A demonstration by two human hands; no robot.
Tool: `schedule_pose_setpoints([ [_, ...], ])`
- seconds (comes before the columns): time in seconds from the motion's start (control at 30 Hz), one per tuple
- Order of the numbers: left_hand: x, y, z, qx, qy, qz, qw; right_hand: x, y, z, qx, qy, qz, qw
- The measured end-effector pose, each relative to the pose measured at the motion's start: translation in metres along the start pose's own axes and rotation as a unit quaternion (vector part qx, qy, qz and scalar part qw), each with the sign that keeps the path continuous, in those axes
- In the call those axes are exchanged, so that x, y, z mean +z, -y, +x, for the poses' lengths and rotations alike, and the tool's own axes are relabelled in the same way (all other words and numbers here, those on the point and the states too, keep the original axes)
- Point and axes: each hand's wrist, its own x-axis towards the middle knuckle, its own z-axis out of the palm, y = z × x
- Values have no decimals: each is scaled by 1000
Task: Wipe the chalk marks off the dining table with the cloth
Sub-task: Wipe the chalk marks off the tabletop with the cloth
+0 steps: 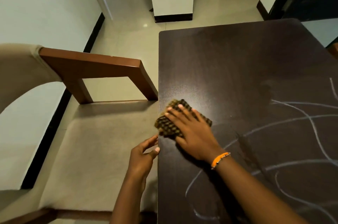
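Cloth at the desk's left edge, under the right hand

The right hand point(192, 132) presses flat, fingers straight, on the cloth point(172, 125); the left hand point(144, 158) touches that edge with loosely bent fingers, holding nothing. Chalk marks point(292, 128) cover the desk point(228, 62) towards its right edge.

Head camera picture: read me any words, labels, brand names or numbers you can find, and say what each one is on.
None: there is no readable text.
Chalk marks on the dining table: loose curved scribbles, no letters or numbers.
Cloth under the right hand: a dark checked pattern, no label showing.
Orange bracelet and chair: no markings visible.
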Motion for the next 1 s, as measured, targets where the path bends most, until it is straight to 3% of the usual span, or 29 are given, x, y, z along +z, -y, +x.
schedule_pose_setpoints([
  [0.13,2,1,1,11,-5,14,1000,-41,-85,-38,168,-55,-29,984],
  [0.23,3,4,5,16,-19,14,1000,-58,-126,-62,344,-108,-46,932],
  [0.33,6,7,12,27,-26,4,999,-49,-104,-51,460,-138,-38,876],
  [0.43,9,10,18,35,-25,3,999,-23,-42,-25,395,-117,-43,910],
  [0.53,9,8,19,35,-26,28,999,8,30,0,203,-50,26,978],
  [0.6,12,4,12,52,-82,154,983,16,55,4,98,-4,62,993],
  [0.67,22,-3,-1,68,-153,316,934,11,48,0,56,8,52,997],
  [0.8,75,-14,-35,196,-142,409,880,-17,-24,-31,80,-23,22,996],
  [1.0,159,-33,-47,320,13,480,817,-88,-185,-123,282,-75,-58,955],
])
